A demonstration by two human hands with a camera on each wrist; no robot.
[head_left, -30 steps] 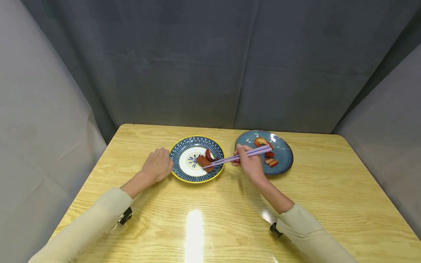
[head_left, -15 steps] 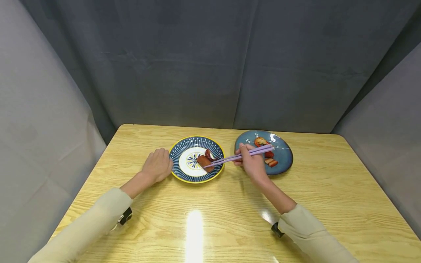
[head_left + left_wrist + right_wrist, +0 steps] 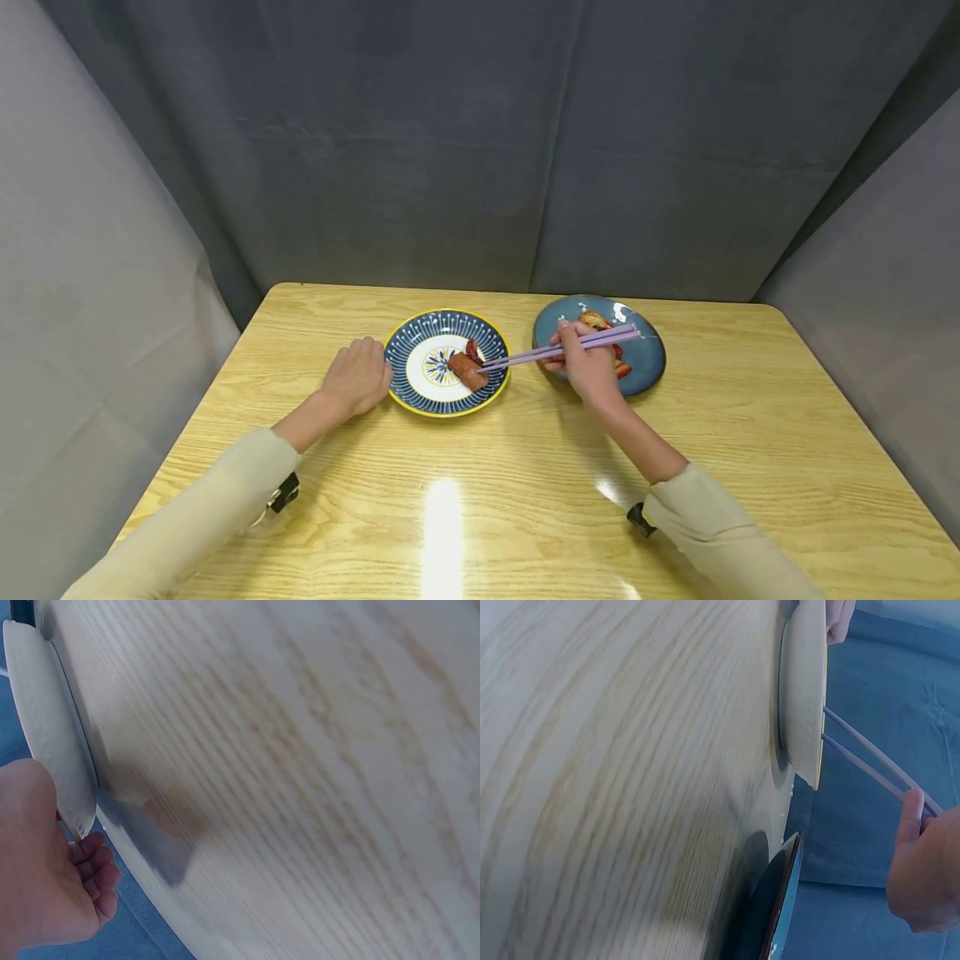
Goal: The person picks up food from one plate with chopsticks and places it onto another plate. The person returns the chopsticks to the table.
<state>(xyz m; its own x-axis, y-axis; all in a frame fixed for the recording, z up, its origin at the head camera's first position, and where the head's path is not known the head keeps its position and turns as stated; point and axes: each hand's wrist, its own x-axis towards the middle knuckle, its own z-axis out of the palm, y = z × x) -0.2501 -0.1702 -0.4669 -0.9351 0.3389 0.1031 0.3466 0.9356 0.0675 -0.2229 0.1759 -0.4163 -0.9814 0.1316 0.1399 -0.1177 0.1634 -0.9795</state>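
Observation:
In the head view my left hand (image 3: 358,377) grips the left rim of a round plate (image 3: 408,393) with a blue pattern and yellow edge; its curled fingers show at the rim in the left wrist view. My right hand (image 3: 588,360) holds a pair of lilac chopsticks (image 3: 536,354) that slant left over the plate. Their tips overlap the right part of a brown piece of meat (image 3: 467,371), beside a smaller dark red piece of food (image 3: 472,350). In the right wrist view the chopsticks (image 3: 877,761) stand a little apart and dip behind the plate's rim (image 3: 821,761).
A blue oval plate (image 3: 647,354) lies behind and under my right hand. It bears a shrimp (image 3: 592,319) and a reddish piece of food (image 3: 622,369), both partly covered by hand and chopsticks. A dark curtain (image 3: 405,167) hangs behind the wooden table (image 3: 360,517).
My right hand has shifted slightly right, and the chopstick tips have drawn back right across the brown meat, which stays on the plate. The left hand keeps its hold on the rim.

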